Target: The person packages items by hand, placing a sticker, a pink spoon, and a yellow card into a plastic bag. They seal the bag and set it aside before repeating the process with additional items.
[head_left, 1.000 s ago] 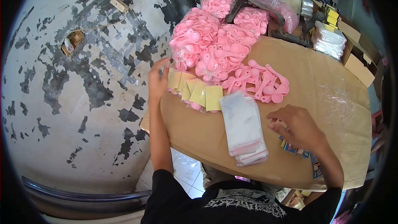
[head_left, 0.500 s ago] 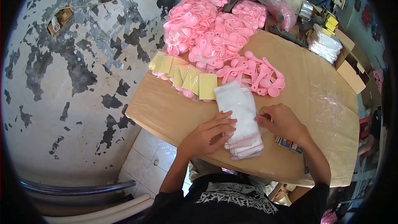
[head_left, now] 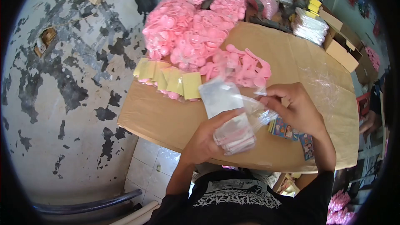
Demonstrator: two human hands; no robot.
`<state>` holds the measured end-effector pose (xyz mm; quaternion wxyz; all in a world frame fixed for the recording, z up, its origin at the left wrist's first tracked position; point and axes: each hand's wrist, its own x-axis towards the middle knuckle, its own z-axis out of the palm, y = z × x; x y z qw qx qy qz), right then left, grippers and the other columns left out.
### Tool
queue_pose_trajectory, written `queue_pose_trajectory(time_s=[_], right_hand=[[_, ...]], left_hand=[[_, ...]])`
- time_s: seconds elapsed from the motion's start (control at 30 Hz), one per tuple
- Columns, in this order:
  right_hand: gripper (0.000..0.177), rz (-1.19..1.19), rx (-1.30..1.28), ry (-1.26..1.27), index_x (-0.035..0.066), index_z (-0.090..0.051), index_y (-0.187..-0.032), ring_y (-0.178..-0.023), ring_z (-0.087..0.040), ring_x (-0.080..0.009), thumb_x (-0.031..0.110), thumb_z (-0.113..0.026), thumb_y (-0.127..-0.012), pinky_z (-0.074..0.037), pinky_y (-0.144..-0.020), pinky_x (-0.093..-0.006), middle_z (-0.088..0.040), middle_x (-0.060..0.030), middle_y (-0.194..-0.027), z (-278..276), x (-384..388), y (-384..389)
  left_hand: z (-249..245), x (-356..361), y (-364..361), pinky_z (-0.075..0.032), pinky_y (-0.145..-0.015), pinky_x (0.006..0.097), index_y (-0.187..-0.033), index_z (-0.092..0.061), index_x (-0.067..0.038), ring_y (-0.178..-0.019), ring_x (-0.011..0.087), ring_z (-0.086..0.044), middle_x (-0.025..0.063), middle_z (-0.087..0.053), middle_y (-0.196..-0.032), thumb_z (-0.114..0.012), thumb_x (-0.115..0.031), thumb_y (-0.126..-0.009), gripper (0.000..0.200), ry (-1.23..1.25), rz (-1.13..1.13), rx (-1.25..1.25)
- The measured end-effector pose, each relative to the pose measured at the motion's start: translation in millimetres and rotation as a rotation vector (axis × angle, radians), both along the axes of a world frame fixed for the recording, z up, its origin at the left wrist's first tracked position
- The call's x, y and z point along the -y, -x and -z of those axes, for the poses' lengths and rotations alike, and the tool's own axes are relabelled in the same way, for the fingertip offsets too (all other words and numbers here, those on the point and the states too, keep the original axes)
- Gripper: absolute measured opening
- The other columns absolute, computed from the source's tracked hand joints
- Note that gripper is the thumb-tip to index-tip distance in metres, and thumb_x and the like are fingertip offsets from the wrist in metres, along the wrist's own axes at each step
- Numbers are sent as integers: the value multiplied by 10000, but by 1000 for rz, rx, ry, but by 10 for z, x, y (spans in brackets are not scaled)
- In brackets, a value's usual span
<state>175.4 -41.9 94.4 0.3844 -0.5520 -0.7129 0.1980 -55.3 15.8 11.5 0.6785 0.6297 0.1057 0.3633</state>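
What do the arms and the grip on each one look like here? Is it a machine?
No machine: these are a person's arms, bare at the forearms. Each grip is a bare hand, left hand and right hand, without gloves. The short sleeves are black, part of a black top with a jagged pale-grey print.

From beside the yellow-carded packets at far left, my left hand has come to the bag stack, thumb across its near part, while my right hand now pinches a clear bag pulled rightward.
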Motion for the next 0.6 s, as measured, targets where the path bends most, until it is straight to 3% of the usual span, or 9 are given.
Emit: queue_pose_trajectory(time_s=[0.07,0.17,0.2,0.37,0.47,0.6], right_hand=[[136,-81,171,-120,17,-670,-941,-663,-624,-255,68,-682,-815,-481,-603,-342,-650,-112,-744,-34,137,52],[152,-9,234,-108,14,-670,-930,-650,-626,-278,130,-675,-833,-491,-591,-372,-648,-117,-745,-36,292,-14],[173,38,308,-56,18,-667,-940,-686,-627,-280,150,-680,-829,-491,-612,-378,-645,-112,-752,-21,361,-88],[385,327,756,359,40,-624,-1058,-914,-608,-301,285,-729,-780,-481,-758,-407,-621,-119,-897,198,1016,-718],[564,454,682,484,43,-569,-1157,-991,-572,-310,330,-777,-719,-463,-818,-406,-579,-131,-1014,496,1394,-880],[681,595,421,562,29,-530,-1197,-938,-585,-295,289,-835,-646,-471,-796,-388,-561,-150,-1047,653,1521,-816]], left_hand=[[-65,147,-281,-407,-994,360,-1181,-552,98,-1153,248,-552,188,-603,-1192,-475,-357,-987,501,96,6,269],[-54,118,-521,-461,-944,384,-1216,-508,107,-1044,281,-620,216,-609,-1174,-412,-346,-1010,507,116,-119,53],[9,85,-582,-488,-923,398,-1251,-454,84,-993,304,-646,230,-619,-1135,-367,-279,-1028,436,175,-98,145],[42,69,-421,-539,-883,447,-1292,-408,26,-1012,353,-641,250,-604,-1145,-380,-249,-1023,385,368,-240,230],[81,93,-354,-560,-856,456,-1269,-419,34,-1044,370,-628,273,-558,-1217,-371,-227,-1027,359,364,-337,230],[96,-11,-379,-571,-868,401,-1307,-405,33,-1055,333,-630,242,-544,-1259,-402,-187,-1017,364,427,-325,436]])
